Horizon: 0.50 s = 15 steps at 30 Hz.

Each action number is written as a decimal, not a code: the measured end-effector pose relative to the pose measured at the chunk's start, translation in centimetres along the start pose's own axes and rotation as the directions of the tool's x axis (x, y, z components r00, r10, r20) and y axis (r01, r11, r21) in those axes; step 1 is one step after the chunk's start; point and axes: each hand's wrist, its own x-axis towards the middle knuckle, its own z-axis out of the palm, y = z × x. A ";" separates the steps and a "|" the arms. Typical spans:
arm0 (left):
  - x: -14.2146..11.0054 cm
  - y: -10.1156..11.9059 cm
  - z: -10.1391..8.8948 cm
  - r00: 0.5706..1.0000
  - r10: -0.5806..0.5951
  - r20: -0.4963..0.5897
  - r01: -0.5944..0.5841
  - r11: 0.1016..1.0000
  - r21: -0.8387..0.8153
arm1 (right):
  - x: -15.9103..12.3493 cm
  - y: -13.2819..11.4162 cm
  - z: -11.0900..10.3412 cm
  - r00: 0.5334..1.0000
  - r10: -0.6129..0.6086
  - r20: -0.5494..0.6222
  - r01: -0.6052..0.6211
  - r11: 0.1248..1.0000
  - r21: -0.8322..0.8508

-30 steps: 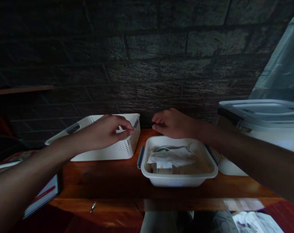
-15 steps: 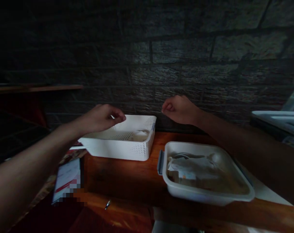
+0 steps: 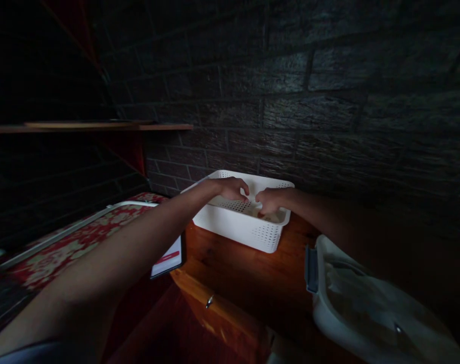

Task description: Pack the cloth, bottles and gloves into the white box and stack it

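A white perforated plastic basket stands on the wooden table against the dark brick wall. Over its middle is my left hand, thumb and fingers apart with nothing between them. My right hand reaches down into the basket's right half, fingers bent downward. Below and beside those fingers lies a small pale item, too dim to name. Whether the right fingertips grip it is hidden.
A lidless white tub with a grey clip and pale packets sits at the right, under my right forearm. A phone lies left of the table's wooden top. A shelf juts out above left, near red patterned cloth.
The view has turned left. Both hands have come closer together, and my right hand has moved from beside the wall down into the basket.
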 end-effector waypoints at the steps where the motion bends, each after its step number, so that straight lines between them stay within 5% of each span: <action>1: 0.5 -0.1 0.3 0.999 -0.003 0.042 0.003 1.000 -0.008 | 0.7 -0.1 0.5 0.999 0.006 0.034 -0.006 1.000 -0.001; 6: 1.9 -0.9 0.7 0.984 -0.019 0.175 0.027 0.999 -0.043 | 2.7 0.1 2.6 0.996 0.011 0.093 -0.013 1.000 0.019; 10: 1.3 -1.7 0.1 0.991 -0.034 0.126 0.040 0.998 -0.043 | 3.2 0.0 3.6 0.998 0.009 0.055 -0.011 0.999 0.032; 15: -1.3 -1.9 -2.0 0.999 -0.053 -0.013 0.052 0.997 -0.056 | 2.2 0.9 0.0 0.993 0.027 -0.119 -0.016 0.996 0.089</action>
